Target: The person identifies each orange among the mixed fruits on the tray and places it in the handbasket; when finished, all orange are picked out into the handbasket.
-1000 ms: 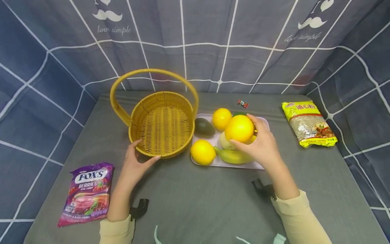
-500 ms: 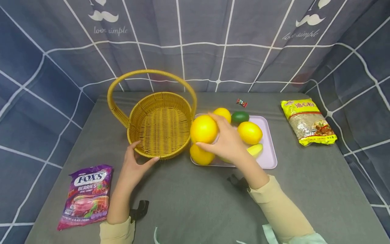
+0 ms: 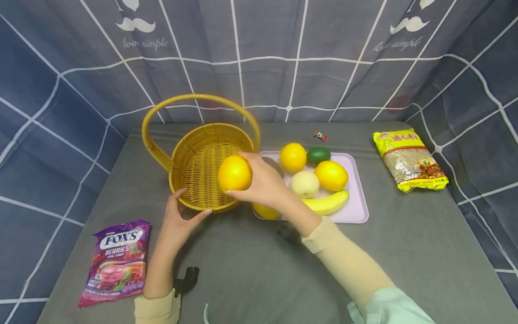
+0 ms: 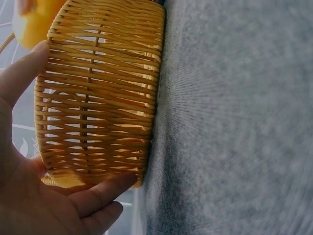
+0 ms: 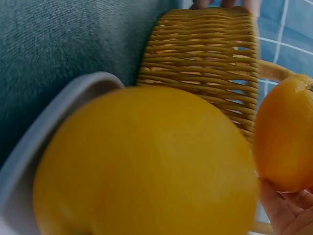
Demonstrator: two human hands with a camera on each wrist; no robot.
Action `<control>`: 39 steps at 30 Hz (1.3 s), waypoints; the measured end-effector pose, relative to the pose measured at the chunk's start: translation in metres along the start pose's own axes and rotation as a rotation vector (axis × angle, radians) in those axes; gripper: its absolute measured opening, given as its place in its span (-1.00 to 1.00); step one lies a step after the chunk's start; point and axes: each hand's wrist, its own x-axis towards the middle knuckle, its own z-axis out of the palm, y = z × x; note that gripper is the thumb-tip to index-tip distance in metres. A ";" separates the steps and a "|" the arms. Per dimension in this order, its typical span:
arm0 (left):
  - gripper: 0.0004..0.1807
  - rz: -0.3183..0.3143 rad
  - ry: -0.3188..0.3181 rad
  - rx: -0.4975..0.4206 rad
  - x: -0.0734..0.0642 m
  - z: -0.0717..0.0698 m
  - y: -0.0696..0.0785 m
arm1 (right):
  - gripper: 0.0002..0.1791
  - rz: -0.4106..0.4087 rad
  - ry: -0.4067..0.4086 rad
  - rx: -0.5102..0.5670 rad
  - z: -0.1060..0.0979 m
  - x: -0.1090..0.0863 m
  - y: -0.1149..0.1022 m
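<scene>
My right hand (image 3: 263, 180) grips an orange (image 3: 234, 173) over the right side of the wicker basket (image 3: 176, 180), with fingers above and thumb below. In the right wrist view that orange (image 5: 286, 134) shows at the right, level with the basket's rim. My left hand (image 3: 178, 225) holds the near left side of the basket, its thumb on the rim and fingers spread along the woven wall (image 4: 93, 107). The basket's visible inside is bare weave. Beside it, a lilac tray (image 3: 358, 207) bears more oranges (image 3: 293, 157), a banana (image 3: 328, 204), a pale round fruit (image 3: 305, 183) and a green fruit (image 3: 319, 155).
A purple candy bag (image 3: 115, 265) lies at the front left. At the far right is a yellow bag of dry food (image 3: 408, 159). One small wrapped candy (image 3: 320, 136) lies behind the tray. The basket's tall handle (image 3: 202, 96) arches over its back. Gridded cloth (image 3: 267, 81) hangs behind.
My right hand has carried the orange left from above the tray to over the basket, uncovering the fruit on the tray's right. The left hand has stayed on the basket.
</scene>
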 end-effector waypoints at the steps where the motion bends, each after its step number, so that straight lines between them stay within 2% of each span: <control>1: 0.09 0.003 0.001 -0.001 0.000 0.000 0.000 | 0.08 0.004 -0.010 0.001 0.004 0.003 0.000; 7: 0.08 0.007 0.009 0.006 0.001 0.001 -0.001 | 0.07 0.016 -0.057 -0.025 0.020 0.016 0.000; 13: 0.10 -0.006 0.003 0.010 0.001 0.001 -0.001 | 0.06 -0.004 -0.088 -0.043 0.032 0.024 -0.003; 21: 0.08 0.003 0.003 -0.001 0.001 0.003 0.000 | 0.02 0.004 -0.143 -0.066 0.047 0.029 -0.003; 26: 0.07 0.017 0.017 -0.009 0.001 0.002 -0.001 | 0.02 -0.019 -0.156 -0.107 0.054 0.033 -0.008; 39: 0.04 0.031 0.033 -0.009 0.002 0.003 -0.002 | 0.04 -0.020 -0.237 -0.229 0.066 0.040 -0.014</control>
